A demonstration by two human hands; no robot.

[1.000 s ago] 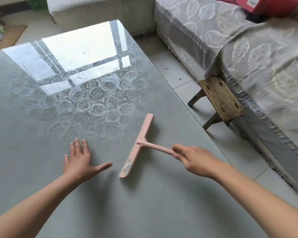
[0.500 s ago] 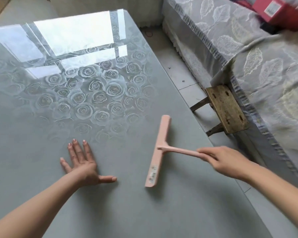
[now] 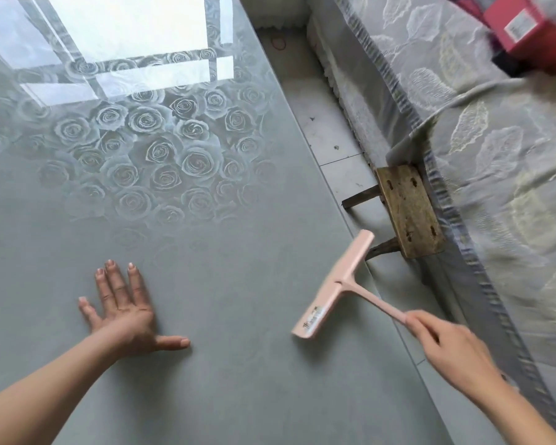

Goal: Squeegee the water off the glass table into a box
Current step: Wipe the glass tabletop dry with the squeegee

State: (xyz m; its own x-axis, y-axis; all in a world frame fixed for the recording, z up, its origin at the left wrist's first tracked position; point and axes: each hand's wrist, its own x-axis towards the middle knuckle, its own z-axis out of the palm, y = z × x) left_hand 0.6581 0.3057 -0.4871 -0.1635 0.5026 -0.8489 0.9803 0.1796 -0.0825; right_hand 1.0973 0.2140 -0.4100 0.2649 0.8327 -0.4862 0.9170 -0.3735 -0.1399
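A wooden stool [image 3: 410, 210] stands on pale tiles [image 3: 321, 130] beside a leaf-patterned sofa [image 3: 495, 155].

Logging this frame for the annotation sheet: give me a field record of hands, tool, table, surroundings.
left hand: flat on the glass table, fingers spread
right hand: grips the handle of the pink squeegee
blade: near the table's right edge, far end at or past it
water: none discernible
beside table: wooden stool on the tiled floor
red box: on the covered sofa, top right

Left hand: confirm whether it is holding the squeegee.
No, the left hand lies flat on the glass table; the right hand grips the squeegee by its handle.
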